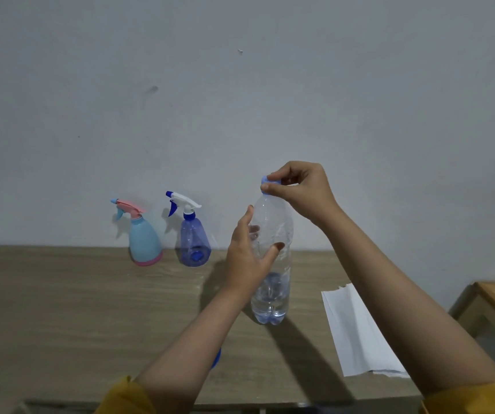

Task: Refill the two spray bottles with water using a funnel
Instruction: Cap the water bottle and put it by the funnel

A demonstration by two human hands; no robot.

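Your left hand (247, 255) grips the clear water bottle (271, 258) around its upper body, thumb on the near side and fingers wrapped behind. Your right hand (295, 188) pinches the blue cap (267, 183) at the top between thumb and fingertips. The bottle stands upright, its base at or just above the bench (75, 309); contact cannot be confirmed.

Handling notes:

- The bottle wall is thin, soft plastic and appears creased. Expect it to buckle under a firm squeeze. Water fills only the lower part, so the load is probably light and sits low.
- Hold at the shoulder or mid-body with moderate pressure. Once the cap is off, a hard squeeze could push water out of the neck.
- The cap is small and ribbed. A fingertip pinch is the suitable grip for turning it.

The two spray bottles stand upright at the back of the bench, against the wall: the light blue and pink spray bottle (144, 237) to the left, the translucent blue spray bottle (194, 237) just beside it. Both have their trigger heads fitted. A white sheet of paper (356, 330) lies to the right of the water bottle. A blue object (216, 358), partly hidden under your left forearm, cannot be identified.
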